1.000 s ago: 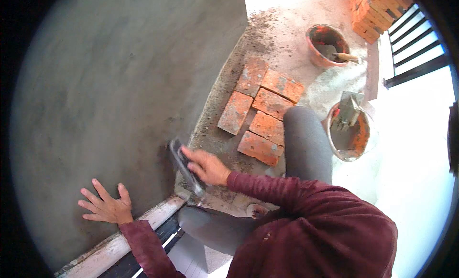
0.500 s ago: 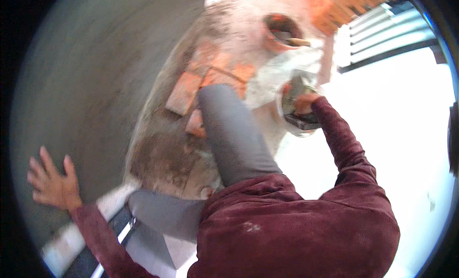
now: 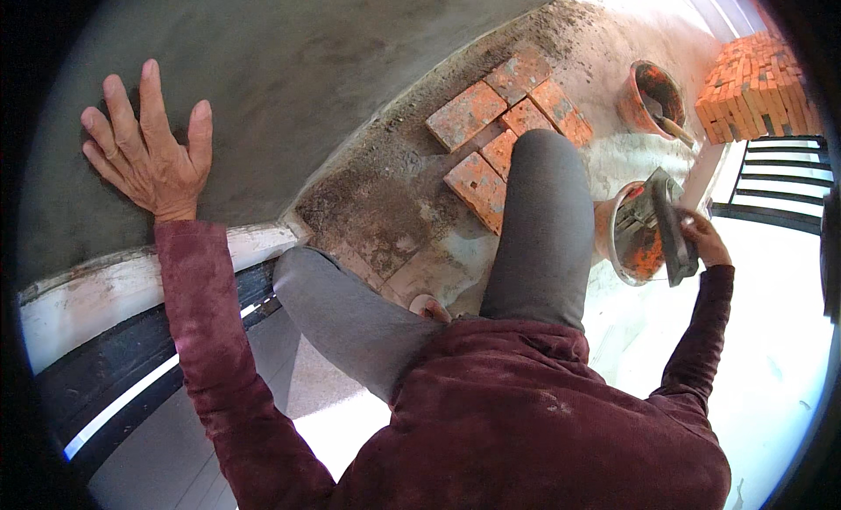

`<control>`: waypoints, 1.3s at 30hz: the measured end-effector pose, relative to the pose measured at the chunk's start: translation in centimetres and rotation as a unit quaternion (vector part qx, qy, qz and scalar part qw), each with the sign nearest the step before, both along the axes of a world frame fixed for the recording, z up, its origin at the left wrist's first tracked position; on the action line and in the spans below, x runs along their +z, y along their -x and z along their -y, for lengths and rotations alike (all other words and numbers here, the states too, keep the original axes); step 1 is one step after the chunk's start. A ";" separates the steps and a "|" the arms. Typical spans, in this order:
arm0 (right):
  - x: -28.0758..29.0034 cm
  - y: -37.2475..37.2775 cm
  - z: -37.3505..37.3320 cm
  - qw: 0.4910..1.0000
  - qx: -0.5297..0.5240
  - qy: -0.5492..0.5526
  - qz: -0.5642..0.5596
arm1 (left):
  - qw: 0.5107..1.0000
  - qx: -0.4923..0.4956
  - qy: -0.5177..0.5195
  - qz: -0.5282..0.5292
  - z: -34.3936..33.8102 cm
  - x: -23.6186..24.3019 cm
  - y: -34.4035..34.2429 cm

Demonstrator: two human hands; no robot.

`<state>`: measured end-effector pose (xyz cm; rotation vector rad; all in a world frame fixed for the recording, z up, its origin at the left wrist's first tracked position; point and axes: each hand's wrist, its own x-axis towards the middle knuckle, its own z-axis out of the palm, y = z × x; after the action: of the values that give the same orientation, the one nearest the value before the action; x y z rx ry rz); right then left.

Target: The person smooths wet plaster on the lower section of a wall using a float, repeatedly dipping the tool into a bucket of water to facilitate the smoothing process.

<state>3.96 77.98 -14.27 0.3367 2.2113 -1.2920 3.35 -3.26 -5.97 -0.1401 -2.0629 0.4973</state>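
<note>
My left hand (image 3: 144,151) is spread flat against the grey plastered wall (image 3: 307,72) at the upper left, fingers apart. My right hand (image 3: 701,234) grips a dark plastering float (image 3: 677,238), held tilted at the right rim of an orange, mortar-smeared bucket (image 3: 639,256). Another grey tool (image 3: 646,203) shows in that bucket, partly hidden by the float. Beside my bent right knee, several orange bricks (image 3: 464,116) lie flat on the dirty floor.
Farther back stands a second bucket (image 3: 638,116) with a wooden-handled tool. A tall brick stack (image 3: 753,89) is at the upper right, beside a dark railing (image 3: 780,194). Below the wall runs a white ledge (image 3: 96,288) over dark bars. A bright white surface (image 3: 771,335) fills the right side.
My right hand has left the wall's lower corner and moved right to the near bucket, still holding the float. My left hand has moved up along the wall. The view has shifted.
</note>
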 end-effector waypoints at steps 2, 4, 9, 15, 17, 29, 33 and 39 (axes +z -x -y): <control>4.4 1.8 8.0 0.995 -0.057 0.024 -0.083 | 1.000 -0.015 0.025 -0.011 0.4 0.4 -0.2; 5.8 4.1 15.9 0.975 -0.065 0.117 -0.178 | 0.998 -0.049 0.024 -0.022 0.3 0.6 0.0; -3.9 7.0 40.0 0.942 -0.021 0.298 -0.154 | 0.989 -0.140 -0.014 -0.051 0.8 1.2 -0.3; -23.6 -2.2 64.1 0.908 -0.101 0.331 -0.238 | 0.994 -0.053 0.073 -0.063 2.4 7.1 0.2; -23.0 -4.4 67.7 0.912 -0.109 0.363 -0.156 | 0.993 0.005 0.110 -0.034 3.5 6.6 -1.0; -16.5 -2.5 70.2 0.869 -0.246 0.428 0.031 | 0.970 0.161 0.177 -0.031 0.9 6.9 -1.6; -16.9 0.0 68.9 0.836 -0.275 0.466 0.087 | 0.982 0.098 0.160 -0.018 3.2 7.8 -1.7; -18.8 -1.6 71.8 0.883 -0.274 0.377 -0.049 | 0.991 0.034 0.129 -0.014 -0.9 6.9 -0.3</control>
<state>5.52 6.18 -33.11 0.6113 1.5351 -2.3887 3.62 -2.36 0.96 -0.2154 -1.9734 0.8036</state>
